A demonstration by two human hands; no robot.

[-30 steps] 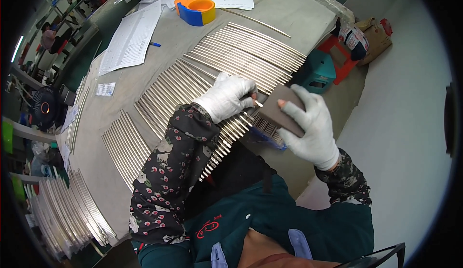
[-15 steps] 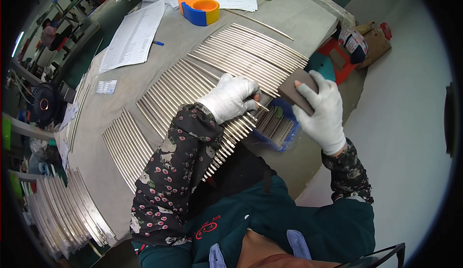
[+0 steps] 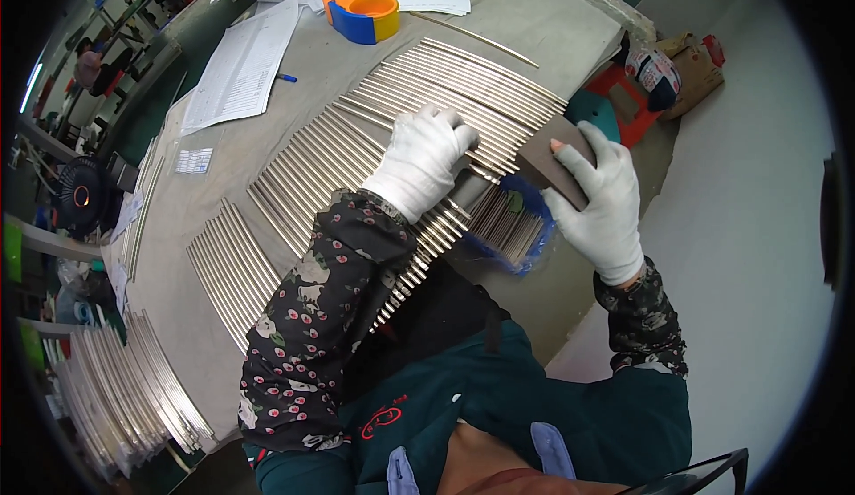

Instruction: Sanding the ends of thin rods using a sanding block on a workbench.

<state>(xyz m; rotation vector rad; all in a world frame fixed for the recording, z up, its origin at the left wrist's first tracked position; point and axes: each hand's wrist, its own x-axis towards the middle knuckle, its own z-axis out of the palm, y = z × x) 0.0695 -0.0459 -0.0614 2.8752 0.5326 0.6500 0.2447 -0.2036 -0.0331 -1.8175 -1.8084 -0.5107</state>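
1. We see the left hand (image 3: 426,158), white-gloved, lying palm down on a row of thin metal rods (image 3: 374,139) laid side by side on the grey counter (image 3: 267,152); fingers curl over one rod near the counter's near edge. Grip: pinching or just pressing, we cannot tell.
2. Right hand (image 3: 606,197), also gloved, grip clenched on a brown flat pad (image 3: 552,157), held just off the counter edge, near the rod ends.
3. Below the pad: blue tray (image 3: 512,228) w/ more rods in it, between the two hands.
4. Second, shorter rod batch (image 3: 233,268) sits further left on the counter, apart from the main row.
5. Far side of counter: orange-and-blue tape dispenser (image 3: 363,16), paper sheets (image 3: 242,63), one single rod (image 3: 472,38) lying apart.
6. Curved metal strips (image 3: 134,388) stacked at lower left, off the counter.
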